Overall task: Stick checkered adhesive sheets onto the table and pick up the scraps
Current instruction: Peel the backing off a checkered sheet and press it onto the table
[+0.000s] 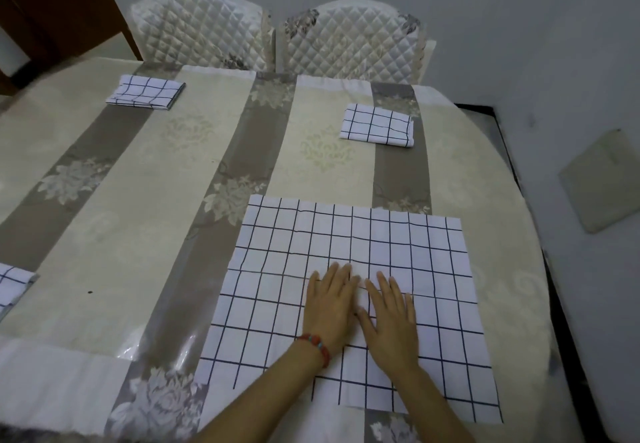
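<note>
A large white sheet with a dark blue grid point(412, 259) lies spread flat on the near right part of the table point(145, 207). Both palms press down on its middle, side by side with fingers apart. My left hand point(330, 307), with a red bead bracelet at the wrist, sits just left of my right hand point(389, 318). Neither hand holds anything. Three folded checkered sheets rest elsewhere: one at the far left point(145, 92), one at the far right point(377, 125), one at the left edge point(12, 285).
The table wears a beige and grey floral cloth under clear plastic. Two quilted white chairs point(277, 37) stand against its far side. A grey wall runs along the right, with a flat grey square point(604, 179) on it. A dark door point(52, 9) is at far left.
</note>
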The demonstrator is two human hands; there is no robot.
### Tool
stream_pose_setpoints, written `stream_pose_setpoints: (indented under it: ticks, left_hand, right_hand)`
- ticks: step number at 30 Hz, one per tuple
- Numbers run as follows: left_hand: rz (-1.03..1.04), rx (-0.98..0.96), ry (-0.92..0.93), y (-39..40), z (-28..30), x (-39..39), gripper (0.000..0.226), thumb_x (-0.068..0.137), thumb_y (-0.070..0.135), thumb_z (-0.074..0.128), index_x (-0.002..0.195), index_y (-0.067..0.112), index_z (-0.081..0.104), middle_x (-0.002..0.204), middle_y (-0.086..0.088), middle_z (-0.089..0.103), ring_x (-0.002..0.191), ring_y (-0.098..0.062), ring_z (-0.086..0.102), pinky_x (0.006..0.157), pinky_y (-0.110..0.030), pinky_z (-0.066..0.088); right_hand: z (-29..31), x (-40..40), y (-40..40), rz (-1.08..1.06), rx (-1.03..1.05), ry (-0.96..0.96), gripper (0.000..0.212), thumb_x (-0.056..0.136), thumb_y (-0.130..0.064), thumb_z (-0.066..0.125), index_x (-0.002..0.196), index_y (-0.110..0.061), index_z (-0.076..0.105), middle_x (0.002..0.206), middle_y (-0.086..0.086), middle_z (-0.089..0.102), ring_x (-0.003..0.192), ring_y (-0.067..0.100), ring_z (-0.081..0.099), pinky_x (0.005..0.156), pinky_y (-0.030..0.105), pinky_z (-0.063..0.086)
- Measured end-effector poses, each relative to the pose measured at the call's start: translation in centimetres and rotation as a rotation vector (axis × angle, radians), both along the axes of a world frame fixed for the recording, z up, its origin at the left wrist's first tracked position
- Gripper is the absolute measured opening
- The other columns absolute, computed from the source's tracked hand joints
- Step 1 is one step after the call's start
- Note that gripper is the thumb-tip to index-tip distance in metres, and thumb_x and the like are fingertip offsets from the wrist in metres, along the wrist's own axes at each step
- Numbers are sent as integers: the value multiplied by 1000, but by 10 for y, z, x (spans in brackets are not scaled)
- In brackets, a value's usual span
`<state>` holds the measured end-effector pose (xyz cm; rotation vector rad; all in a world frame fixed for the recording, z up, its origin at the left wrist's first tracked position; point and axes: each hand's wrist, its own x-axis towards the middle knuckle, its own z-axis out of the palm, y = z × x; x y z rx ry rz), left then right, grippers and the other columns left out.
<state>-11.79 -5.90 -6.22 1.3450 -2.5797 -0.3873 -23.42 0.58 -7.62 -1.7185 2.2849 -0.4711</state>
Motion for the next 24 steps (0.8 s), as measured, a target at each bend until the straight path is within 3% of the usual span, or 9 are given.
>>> stream_pose_setpoints:
  ticks: [2,5,10,13,15,17,21,22,24]
  left_hand:
    - [27,29,-91,10,-12,6,35,88,29,42,120,24,56,126,2,63,122,-19,53,109,-46,25]
    - [60,152,-222,10,-16,14,56,96,40,7,132,21,45,138,1,52,132,-19,42,111,-44,5]
    - [79,141,-269,11,-14,11,59,94,45,6,138,18,35,143,-1,45,135,-18,23,109,-46,3]
    - [95,121,-259,11,-14,12,60,93,47,5,139,19,33,146,0,42,137,-18,21,109,-46,2]
    - [99,113,-263,12,-15,12,61,93,47,5,139,20,33,146,0,41,137,-18,20,109,-46,2]
    - [98,100,-264,11,-15,12,61,93,47,6,139,20,33,146,-1,41,137,-18,20,109,-46,2]
    - [104,112,-265,10,-16,11,59,94,48,6,139,19,32,146,-1,41,137,-18,20,109,-46,2]
    - [96,119,-264,10,-16,11,59,94,48,6,139,20,32,146,-1,42,136,-17,21,110,-45,2]
    - [93,133,-270,11,-16,12,59,94,48,6,139,21,33,146,0,42,136,-17,21,110,-44,1]
  right_hand:
    - [5,-1,-7,-86,-46,-162,81,83,-68,-2,140,-22,34,149,-9,20,142,11,16,115,26,0]
    - [16,4,-30,-27,-67,-145,80,84,-63,-6,141,-22,31,153,-5,19,142,11,12,116,32,2]
    - [12,-18,-70,328,123,66,83,77,-64,-20,145,-31,14,157,-8,6,145,11,-2,114,32,-11]
    - [6,-57,-81,-5,164,121,61,92,-54,3,147,-27,8,158,-3,2,145,17,-3,117,42,-3]
    - [12,-76,-78,-314,226,89,57,97,-42,18,148,-19,9,158,7,1,145,23,-3,118,48,0]
    - [17,-70,-67,-420,133,93,56,97,-35,27,146,-12,16,157,13,6,145,27,2,118,49,3]
    - [9,-7,-23,116,-13,81,50,98,-40,15,144,-24,21,154,-2,11,144,17,11,116,33,-1]
    - [5,-1,-12,179,15,101,50,97,-43,10,143,-26,21,152,-5,12,143,16,13,116,32,0]
    - [-3,-10,5,33,65,103,54,95,-47,8,143,-27,23,152,-6,13,143,15,13,116,34,1]
